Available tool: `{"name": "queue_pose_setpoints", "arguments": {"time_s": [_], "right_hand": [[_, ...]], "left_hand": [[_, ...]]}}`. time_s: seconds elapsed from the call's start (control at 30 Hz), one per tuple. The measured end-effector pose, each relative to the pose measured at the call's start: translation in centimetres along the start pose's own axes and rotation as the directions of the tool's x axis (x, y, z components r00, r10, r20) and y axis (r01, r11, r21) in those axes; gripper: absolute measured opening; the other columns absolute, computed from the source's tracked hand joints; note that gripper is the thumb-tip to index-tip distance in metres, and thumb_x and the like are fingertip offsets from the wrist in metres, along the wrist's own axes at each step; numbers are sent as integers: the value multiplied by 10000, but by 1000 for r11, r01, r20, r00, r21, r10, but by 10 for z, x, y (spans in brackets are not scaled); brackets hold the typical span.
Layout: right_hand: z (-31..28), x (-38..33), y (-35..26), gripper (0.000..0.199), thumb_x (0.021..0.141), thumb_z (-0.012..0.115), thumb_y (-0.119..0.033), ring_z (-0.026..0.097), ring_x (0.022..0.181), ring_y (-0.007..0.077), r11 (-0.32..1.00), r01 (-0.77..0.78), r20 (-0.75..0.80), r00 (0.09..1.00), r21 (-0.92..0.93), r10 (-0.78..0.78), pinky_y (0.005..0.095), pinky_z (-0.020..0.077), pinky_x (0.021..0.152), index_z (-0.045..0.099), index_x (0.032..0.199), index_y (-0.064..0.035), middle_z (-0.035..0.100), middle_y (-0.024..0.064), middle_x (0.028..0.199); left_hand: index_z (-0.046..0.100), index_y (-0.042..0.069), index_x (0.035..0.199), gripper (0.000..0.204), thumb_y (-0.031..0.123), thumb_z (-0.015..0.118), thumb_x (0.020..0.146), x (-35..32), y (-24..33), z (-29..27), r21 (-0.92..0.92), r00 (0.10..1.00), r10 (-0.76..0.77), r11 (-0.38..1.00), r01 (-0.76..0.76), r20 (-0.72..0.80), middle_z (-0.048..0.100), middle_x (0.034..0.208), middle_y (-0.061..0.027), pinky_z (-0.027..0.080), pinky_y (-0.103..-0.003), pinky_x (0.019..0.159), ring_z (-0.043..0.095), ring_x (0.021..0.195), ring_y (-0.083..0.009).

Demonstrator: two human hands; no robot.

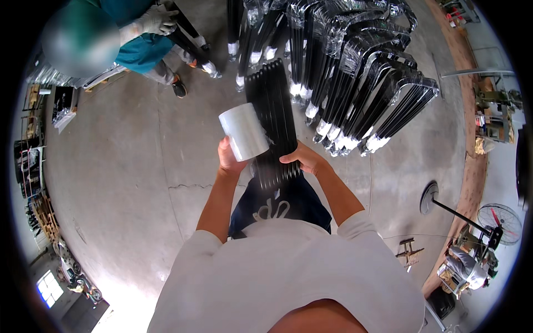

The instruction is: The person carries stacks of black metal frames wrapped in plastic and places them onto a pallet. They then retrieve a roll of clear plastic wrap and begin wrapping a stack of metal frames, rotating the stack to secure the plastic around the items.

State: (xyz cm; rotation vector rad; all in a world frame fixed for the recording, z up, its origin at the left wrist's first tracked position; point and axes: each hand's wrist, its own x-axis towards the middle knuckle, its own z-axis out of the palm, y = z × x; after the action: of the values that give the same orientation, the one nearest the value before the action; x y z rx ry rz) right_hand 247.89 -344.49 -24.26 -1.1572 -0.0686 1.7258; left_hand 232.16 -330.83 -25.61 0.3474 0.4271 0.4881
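Observation:
A roll of clear stretch film [243, 132] is in my left hand [229, 157], whose fingers close round its lower end. Right beside the roll, and partly behind it, stands a bundle of black metal tubes [276, 108] packed side by side in front of my legs. My right hand [304, 157] grips the bundle at its right edge, thumb lying across the front. The fingers behind the bundle are hidden. Whether film runs from the roll onto the tubes, I cannot tell.
Many black bent-tube bundles [355, 72], wrapped in film with white ends, stand ahead to the right. A co-worker in teal with gloves [158, 21] handles black tubes at the far left. A pedestal fan [498, 225] stands at right, its round base [428, 197] on the concrete floor.

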Motion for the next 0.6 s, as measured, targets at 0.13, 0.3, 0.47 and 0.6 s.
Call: {"name": "queue_pose_setpoints", "arguments": {"time_s": [0.13, 0.3, 0.47, 0.6], "right_hand": [[-5, -8, 27, 673, 612, 701, -16, 487, 1007, 213, 999, -1, 25, 1000, -41, 2, 305, 363, 905, 380, 1203, 14, 501, 109, 1097], [-10, -14, 35, 500, 694, 681, -204, 520, 912, 165, 946, 9, 28, 1000, -324, 1, 287, 394, 819, 489, 1093, 28, 551, 91, 976], [-16, -20, 44, 451, 760, 625, -302, 533, 798, 149, 766, 162, 85, 987, -622, -140, 274, 415, 730, 514, 1038, 36, 571, 90, 860], [-7, -36, 53, 321, 811, 571, -240, 548, 728, 147, 539, 353, -41, 808, -765, -588, 262, 435, 650, 519, 1001, 14, 570, 100, 814]], "left_hand": [[373, 54, 1232, 877, 497, 713, 556, -17, -12, -13, -31, 1000, -17, 999, 17, 6, 485, 1137, -116, 427, -376, 859, 499, 1015, -245], [373, 78, 1239, 862, 499, 709, 565, -45, -32, -16, -69, 1000, 27, 997, -27, -12, 481, 1137, -122, 458, -370, 829, 504, 1009, -239], [358, 70, 1250, 883, 509, 702, 566, -60, -46, -19, -16, 990, 138, 990, -137, 22, 472, 1149, -132, 467, -370, 820, 503, 1017, -243], [357, 7, 1234, 856, 420, 703, 570, -74, -42, -17, 76, 974, 225, 971, -225, 6, 487, 1149, -141, 447, -383, 848, 516, 1008, -265]]}}
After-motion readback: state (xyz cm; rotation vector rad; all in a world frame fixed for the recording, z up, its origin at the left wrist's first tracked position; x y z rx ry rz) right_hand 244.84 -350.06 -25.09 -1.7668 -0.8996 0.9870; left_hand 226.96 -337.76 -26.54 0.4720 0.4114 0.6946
